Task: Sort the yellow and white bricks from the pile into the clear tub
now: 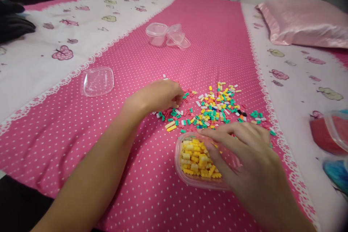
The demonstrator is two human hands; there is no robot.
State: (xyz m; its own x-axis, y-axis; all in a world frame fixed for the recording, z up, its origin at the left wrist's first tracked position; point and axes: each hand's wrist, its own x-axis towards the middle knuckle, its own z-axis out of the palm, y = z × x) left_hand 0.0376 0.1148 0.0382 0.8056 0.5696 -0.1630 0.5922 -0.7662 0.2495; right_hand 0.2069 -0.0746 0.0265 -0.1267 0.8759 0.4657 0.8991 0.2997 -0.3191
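Observation:
Many small toy building bricks (210,116) in yellow, green, white and red lie scattered on the pink dotted bedspread. At the left end of this pile is my left hand (160,96), palm down, with its fingers curled together. A speck of yellow shows by its fingertips, but what they pinch is partly hidden. Close to me stands a clear plastic tub (179,174) filled with yellow bricks (197,157). My right hand (244,156) reaches over the tub's right side, fingers extended and thumb apart, covering part of the rim and contents.
A clear lid (98,81) lies flat on the left. Farther back sit a clear tub (157,34) and more clear plastic pieces (176,37). At the right edge are a tub with red contents (328,134) and something blue (337,174). A pink pillow (304,21) rests at upper right.

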